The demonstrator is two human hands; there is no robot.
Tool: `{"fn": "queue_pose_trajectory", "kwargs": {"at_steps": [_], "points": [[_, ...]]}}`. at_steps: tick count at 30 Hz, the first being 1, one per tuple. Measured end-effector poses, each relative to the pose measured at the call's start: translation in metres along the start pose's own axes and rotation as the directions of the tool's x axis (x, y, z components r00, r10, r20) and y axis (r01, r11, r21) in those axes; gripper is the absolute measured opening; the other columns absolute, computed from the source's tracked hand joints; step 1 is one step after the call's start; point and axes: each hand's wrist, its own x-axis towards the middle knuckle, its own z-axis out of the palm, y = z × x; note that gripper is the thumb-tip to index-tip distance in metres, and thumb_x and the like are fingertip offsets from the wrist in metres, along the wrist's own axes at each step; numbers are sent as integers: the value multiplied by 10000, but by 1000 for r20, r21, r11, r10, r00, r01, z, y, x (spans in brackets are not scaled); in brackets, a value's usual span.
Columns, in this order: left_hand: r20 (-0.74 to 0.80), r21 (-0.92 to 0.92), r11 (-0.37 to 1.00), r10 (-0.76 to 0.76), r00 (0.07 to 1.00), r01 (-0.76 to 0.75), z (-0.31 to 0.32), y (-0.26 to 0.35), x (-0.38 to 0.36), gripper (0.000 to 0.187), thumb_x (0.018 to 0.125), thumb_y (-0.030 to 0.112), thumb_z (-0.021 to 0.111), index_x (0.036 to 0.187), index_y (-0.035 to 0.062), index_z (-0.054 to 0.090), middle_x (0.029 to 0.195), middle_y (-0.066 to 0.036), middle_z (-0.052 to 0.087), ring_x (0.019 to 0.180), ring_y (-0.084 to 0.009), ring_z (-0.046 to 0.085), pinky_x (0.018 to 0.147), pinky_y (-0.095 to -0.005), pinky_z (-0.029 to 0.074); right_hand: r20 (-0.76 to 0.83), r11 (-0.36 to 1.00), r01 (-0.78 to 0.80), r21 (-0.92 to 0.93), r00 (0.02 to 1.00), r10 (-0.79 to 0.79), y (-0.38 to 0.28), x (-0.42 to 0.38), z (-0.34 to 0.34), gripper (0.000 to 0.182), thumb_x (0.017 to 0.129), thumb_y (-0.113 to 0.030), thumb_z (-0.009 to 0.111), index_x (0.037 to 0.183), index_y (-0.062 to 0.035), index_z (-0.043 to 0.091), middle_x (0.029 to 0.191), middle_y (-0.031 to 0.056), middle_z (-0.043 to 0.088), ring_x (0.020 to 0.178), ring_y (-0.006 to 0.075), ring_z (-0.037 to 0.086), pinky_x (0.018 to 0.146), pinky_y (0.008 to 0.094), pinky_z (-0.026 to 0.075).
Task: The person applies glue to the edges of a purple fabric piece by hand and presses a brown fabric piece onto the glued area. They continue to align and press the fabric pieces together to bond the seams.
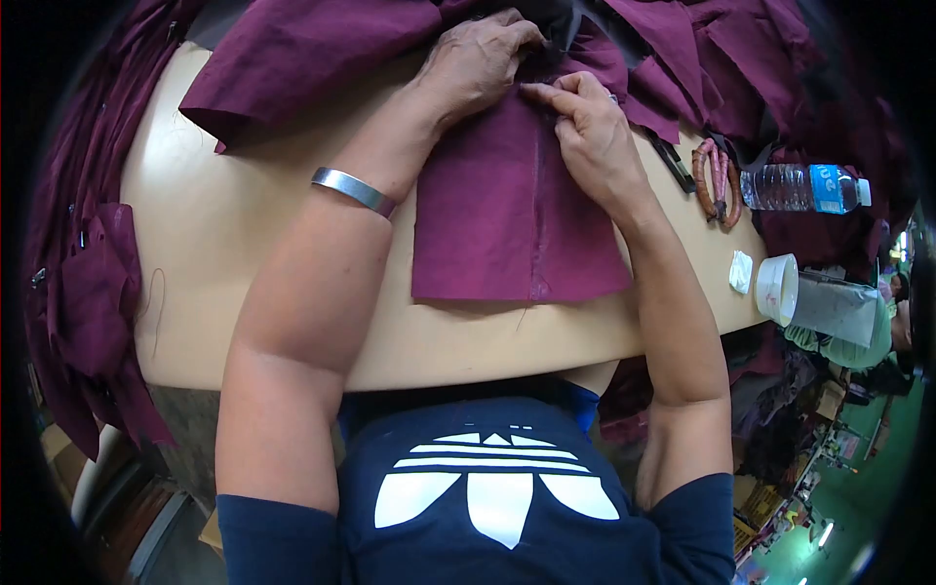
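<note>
A maroon fabric panel [478,214] with a lengthwise seam lies flat on the table, its lower edge facing me. My left hand [483,60] is at the panel's upper end, fingers bent and pressed together on the cloth. Close beside it, my right hand [593,127] has its thumb and index finger pinched at the same upper edge, the other fingers curled in. Exactly what lies between the fingertips is partly hidden. More maroon cloth [312,63] bunches beyond both hands, with some dark grey fabric among it.
On the right of the cream table [234,302] are scissors with wrapped handles [720,185], a slim black object [671,161], a water bottle [804,188], a white crumpled piece [741,271] and a white round container [777,290]. Maroon garments [93,283] hang over the left edge.
</note>
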Motion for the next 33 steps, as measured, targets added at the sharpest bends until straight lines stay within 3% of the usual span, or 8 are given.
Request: {"fn": "queue_pose_trajectory", "kwargs": {"at_steps": [4,7,11,15,21,27,31,33], "points": [[-11,-39,998,53,999,-54,-7,3,-1,160,824,55,510,956,46,600,934,-153,584,877,-346,584,774,-406,469,40,997,73,-15,997,-72,-17,-31,-10,336,724,83,467,959,-28,681,905,137,547,854,293,577,789,362,468],[-18,-29,998,55,998,-56,-7,2,-2,165,822,48,503,954,47,602,932,-154,585,873,-347,585,771,-408,469,153,993,-22,114,988,4,-25,-37,-22,331,725,85,473,957,-24,681,905,139,549,857,293,574,790,367,466],[-15,-29,998,54,998,-54,-5,1,-1,171,825,47,493,957,47,602,932,-157,584,875,-348,585,771,-409,468,0,998,46,-53,999,-46,-17,-33,-3,357,726,76,483,1028,-19,649,922,128,526,841,285,561,772,374,458],[-21,-23,997,78,997,-79,-6,0,-1,163,831,55,499,957,45,602,934,-156,584,877,-348,584,774,-405,467,71,994,99,-37,993,-96,-24,-46,-11,362,749,52,485,1074,-18,628,933,131,512,846,282,545,745,378,453],[-3,-38,998,58,998,-58,-7,3,-1,155,839,55,506,959,45,604,954,-149,581,916,-338,575,805,-396,458,214,937,305,-168,939,-268,-48,-103,-28,359,735,-30,529,1078,43,606,942,104,515,812,227,510,704,329,433],[4,-30,998,54,999,-54,-8,5,-2,158,834,49,508,960,48,604,961,-150,575,932,-336,567,822,-398,452,212,872,447,-198,888,-407,-56,-132,-31,413,711,-86,549,1100,41,604,973,93,524,785,207,493,708,331,423],[17,-7,999,46,999,-46,-9,5,-2,163,831,49,510,965,52,603,960,-150,573,929,-339,568,821,-399,453,246,924,380,-52,901,-357,-63,-128,-40,361,707,-86,558,1039,43,620,975,95,530,793,210,511,718,332,422],[21,-5,999,47,999,-47,-9,5,-2,165,830,49,511,967,53,603,960,-150,573,929,-339,568,820,-399,453,229,971,234,48,944,-239,-64,-123,-43,327,714,-94,552,1009,30,620,981,95,532,799,209,517,726,333,415]]}}
